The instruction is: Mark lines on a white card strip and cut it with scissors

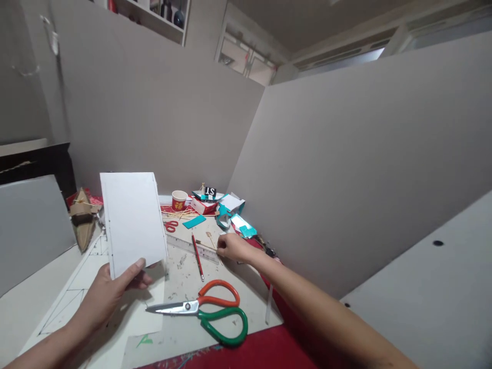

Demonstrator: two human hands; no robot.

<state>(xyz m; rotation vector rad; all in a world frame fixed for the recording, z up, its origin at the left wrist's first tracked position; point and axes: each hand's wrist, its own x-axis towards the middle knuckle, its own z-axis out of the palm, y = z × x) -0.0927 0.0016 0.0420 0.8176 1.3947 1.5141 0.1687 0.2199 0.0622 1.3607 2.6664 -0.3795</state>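
Observation:
My left hand grips a white sheet of card by its lower edge, thumb in front, holding it upright above the board. Small pencil marks run along the sheet's left side. My right hand is pinched at the far right end of a clear ruler, on what looks like a thin brown stick; the fingertips partly hide it. A red pencil lies across the ruler. Nearer to me rest large scissors with one orange and one green handle, blades pointing left.
Behind lie small red-handled scissors, a teal strip, a paper cup, thin sticks and teal-and-white scraps. A brown cardboard boat stands at left. Grey walls close in the back and right.

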